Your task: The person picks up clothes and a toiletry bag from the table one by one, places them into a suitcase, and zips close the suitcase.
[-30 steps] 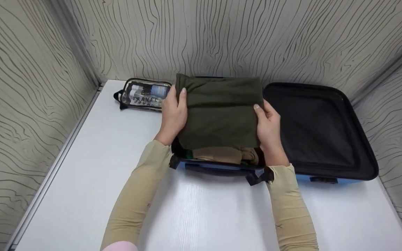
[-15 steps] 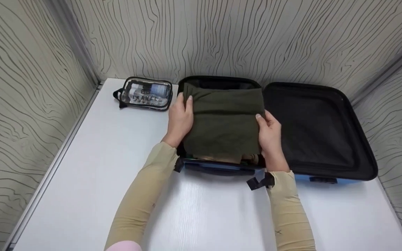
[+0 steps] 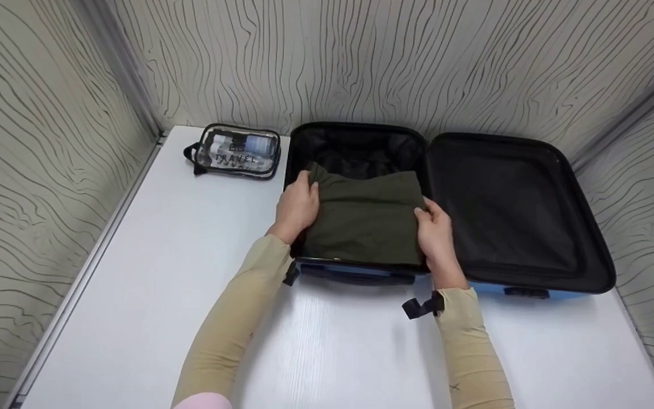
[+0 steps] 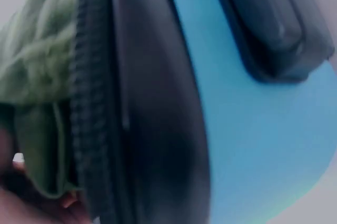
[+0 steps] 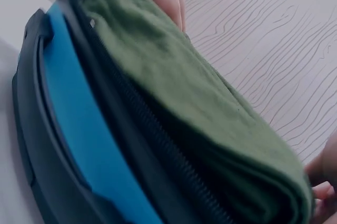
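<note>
A folded dark green garment lies level inside the near part of the open blue suitcase. My left hand pinches its left edge, thumb on top. On the opposite edge, my right hand grips the cloth the same way. In the right wrist view the green garment shows its folded layers beside the zipper, with fingers of the right hand at the lower right. The left wrist view is blurred; the garment hangs just inside the zipped rim. What lies beneath the cloth is hidden.
The suitcase's black-lined lid lies opened flat to the right. A clear travel pouch with bottles sits at the left, near the back wall. The suitcase handle faces the front of the white table.
Both hands have brought the green garment down and toward the front, into the suitcase. The black lining behind it has come into view, and the tan cloth beneath is now covered.
</note>
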Available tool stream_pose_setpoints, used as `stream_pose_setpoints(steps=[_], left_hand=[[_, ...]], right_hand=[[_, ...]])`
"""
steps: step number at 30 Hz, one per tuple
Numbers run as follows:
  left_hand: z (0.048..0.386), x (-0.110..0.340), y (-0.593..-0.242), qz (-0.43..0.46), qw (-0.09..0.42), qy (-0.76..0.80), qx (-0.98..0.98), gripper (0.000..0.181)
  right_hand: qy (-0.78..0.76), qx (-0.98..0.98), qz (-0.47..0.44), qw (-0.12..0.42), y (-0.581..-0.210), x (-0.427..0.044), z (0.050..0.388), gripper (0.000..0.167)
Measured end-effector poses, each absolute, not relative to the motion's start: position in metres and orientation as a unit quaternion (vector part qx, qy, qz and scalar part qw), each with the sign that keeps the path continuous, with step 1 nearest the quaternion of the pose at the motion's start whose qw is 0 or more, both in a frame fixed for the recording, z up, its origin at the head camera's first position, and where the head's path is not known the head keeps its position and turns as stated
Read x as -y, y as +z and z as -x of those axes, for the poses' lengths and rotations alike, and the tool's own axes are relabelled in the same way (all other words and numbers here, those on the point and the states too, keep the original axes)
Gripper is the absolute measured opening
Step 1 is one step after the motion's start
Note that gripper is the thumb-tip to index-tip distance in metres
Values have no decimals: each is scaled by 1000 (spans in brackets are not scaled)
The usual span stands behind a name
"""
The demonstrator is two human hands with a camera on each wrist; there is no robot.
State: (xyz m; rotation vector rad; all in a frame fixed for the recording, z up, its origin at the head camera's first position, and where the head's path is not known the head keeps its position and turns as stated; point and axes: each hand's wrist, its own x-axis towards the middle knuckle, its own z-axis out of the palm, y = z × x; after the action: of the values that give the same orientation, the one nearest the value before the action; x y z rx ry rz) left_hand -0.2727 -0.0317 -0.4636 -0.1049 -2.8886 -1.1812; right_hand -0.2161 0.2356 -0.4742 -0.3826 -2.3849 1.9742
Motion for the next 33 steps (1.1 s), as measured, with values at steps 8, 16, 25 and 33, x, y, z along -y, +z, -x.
stream_pose_setpoints(steps=[8, 16, 25, 33], left_hand=[[263, 35, -458, 74, -72, -309, 945, 57], [238, 32, -444, 151, -115, -222, 956, 68], [226, 28, -465, 173, -213, -201, 940, 93], [235, 29, -479, 181, -229, -209, 933, 99]], right_hand=[[523, 844, 120, -26, -475, -234, 210, 77], [397, 917, 29, 1, -470, -228, 202, 95], [331, 939, -23, -87, -483, -221, 197, 116], [299, 946, -17, -127, -491, -218, 204, 125]])
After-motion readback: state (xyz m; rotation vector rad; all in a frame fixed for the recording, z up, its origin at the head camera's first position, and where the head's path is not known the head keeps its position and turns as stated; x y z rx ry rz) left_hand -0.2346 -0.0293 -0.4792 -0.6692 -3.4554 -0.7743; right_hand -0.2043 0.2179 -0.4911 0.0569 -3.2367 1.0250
